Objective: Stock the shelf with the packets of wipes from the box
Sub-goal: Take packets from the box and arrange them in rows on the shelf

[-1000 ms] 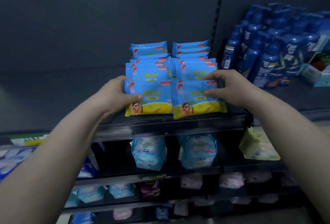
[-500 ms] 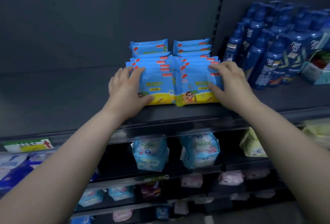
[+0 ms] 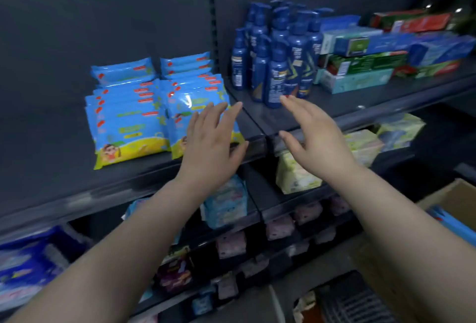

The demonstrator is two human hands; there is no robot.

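Wipes packets [image 3: 128, 126] near shelf [image 3: 46, 168] edge

Dark shelf [image 3: 46, 142], 2 rows of blue wipes packets [image 3: 128, 126], blue pump bottles [image 3: 278, 70] beside, stacked boxes [image 3: 373, 65] right

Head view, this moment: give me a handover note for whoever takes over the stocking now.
Left hand: open, empty, in front of the right row of wipes packets.
Right hand: open, empty, in the air beside it.
Stock: two rows stacked on the shelf, left of the blue bottles.
Box: lower right, blue items inside, likely more packets.
Done: these rows placed. Left: fetch more from the box.
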